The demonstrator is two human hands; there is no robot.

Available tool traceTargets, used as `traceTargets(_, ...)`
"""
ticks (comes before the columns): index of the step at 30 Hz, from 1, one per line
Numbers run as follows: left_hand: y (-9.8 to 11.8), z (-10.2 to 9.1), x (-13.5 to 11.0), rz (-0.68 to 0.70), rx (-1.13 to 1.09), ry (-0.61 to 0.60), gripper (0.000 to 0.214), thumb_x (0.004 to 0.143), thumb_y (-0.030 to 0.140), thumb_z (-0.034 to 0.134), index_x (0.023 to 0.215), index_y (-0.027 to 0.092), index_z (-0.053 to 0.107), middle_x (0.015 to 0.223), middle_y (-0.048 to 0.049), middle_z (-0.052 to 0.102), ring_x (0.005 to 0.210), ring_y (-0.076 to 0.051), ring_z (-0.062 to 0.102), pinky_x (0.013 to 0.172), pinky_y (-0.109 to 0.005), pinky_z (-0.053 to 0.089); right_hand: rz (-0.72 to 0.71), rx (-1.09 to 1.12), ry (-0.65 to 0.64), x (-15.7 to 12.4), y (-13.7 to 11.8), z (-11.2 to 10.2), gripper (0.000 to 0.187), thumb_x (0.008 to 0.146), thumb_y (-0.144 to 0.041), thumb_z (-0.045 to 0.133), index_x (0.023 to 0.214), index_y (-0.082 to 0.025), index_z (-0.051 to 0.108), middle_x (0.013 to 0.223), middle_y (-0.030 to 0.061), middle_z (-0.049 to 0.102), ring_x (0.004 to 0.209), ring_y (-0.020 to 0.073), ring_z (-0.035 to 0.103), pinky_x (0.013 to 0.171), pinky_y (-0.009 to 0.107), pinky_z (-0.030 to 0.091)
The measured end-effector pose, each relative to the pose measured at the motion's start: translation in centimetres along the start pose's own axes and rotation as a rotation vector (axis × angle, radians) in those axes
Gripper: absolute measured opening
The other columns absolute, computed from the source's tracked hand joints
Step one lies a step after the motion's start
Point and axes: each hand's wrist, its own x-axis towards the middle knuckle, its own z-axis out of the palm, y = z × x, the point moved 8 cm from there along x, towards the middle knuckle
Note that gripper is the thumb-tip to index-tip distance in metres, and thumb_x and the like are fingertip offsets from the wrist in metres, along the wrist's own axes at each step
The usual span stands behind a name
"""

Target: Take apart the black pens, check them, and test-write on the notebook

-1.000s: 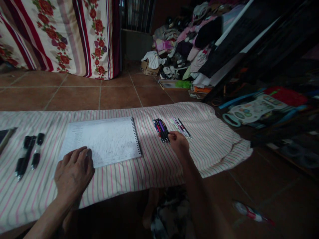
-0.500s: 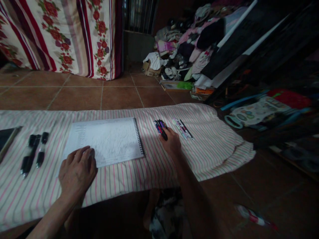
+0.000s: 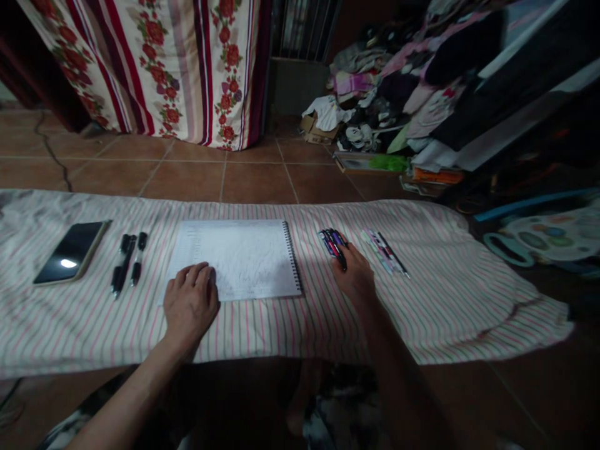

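A spiral notebook [image 3: 253, 256] lies flat on the striped cloth, its open page covered with faint writing and its coil on the right side. My left hand [image 3: 192, 297] rests over the notebook's lower left corner, fingers bent a little and lying on the page. To the right of the coil, my right hand [image 3: 356, 272] has its fingers around the near end of a bunch of dark pens [image 3: 332, 244], which lies on the cloth. The palm side of this hand is hidden. Beyond it lie several slim pens or pencils [image 3: 385, 252], side by side.
Several black markers [image 3: 122, 265] lie left of the notebook, and a phone [image 3: 72, 253] farther left. The striped cloth [image 3: 450, 294] covers the low table. Behind are a floral curtain [image 3: 187, 75], the tiled floor [image 3: 253, 181] and a heap of clothes [image 3: 394, 94].
The view has turned left, so everything sits farther right and the whole phone shows. Both hands keep about the same places on the notebook and the pens.
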Motion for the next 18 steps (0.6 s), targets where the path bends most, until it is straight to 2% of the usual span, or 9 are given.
traceTargets(4,-0.1,0.0,0.0,-0.015,-0.025,-0.005,0.03,0.083,0.022,0.043,0.108,0.017,0.06,0.114,-0.0097,0.063,0.103,-0.028,0.052,0.081,-0.041,0.039,0.001,0.006,0.068,0.5,-0.5,-0.8,0.038,0.076,-0.028,0.049,0.11,-0.014,0.062,0.119,0.0164,0.056,0.109,0.0307,0.052,0.093,0.046,0.042)
traceTargets(7,-0.2,0.1,0.1,-0.021,-0.036,-0.006,0.03,0.083,0.022,0.043,0.107,0.017,0.06,0.113,-0.0093,0.063,0.102,-0.028,0.052,0.08,-0.042,0.04,-0.02,0.046,0.127,0.9,-2.0,-1.4,0.036,0.078,-0.029,0.048,0.104,-0.012,0.065,0.119,0.0178,0.056,0.111,0.0306,0.051,0.096,0.046,0.04)
traceTargets(13,-0.4,-0.1,0.2,-0.025,-0.05,-0.013,0.028,0.083,0.021,0.044,0.105,0.017,0.061,0.112,-0.0077,0.063,0.101,-0.027,0.052,0.08,-0.04,0.041,-0.127,0.187,0.134,1.3,-7.5,-1.1,0.031,0.082,-0.027,0.045,0.099,-0.012,0.065,0.113,0.0179,0.059,0.113,0.0293,0.049,0.1,0.049,0.034)
traceTargets(18,-0.8,-0.4,0.4,-0.025,-0.094,-0.005,0.027,0.083,0.022,0.044,0.103,0.019,0.063,0.11,-0.0078,0.065,0.099,-0.026,0.054,0.08,-0.039,0.043,-0.179,0.343,0.081,0.7,-12.7,-0.1,0.029,0.083,-0.024,0.044,0.1,-0.013,0.065,0.116,0.0165,0.059,0.111,0.0267,0.052,0.096,0.045,0.04)
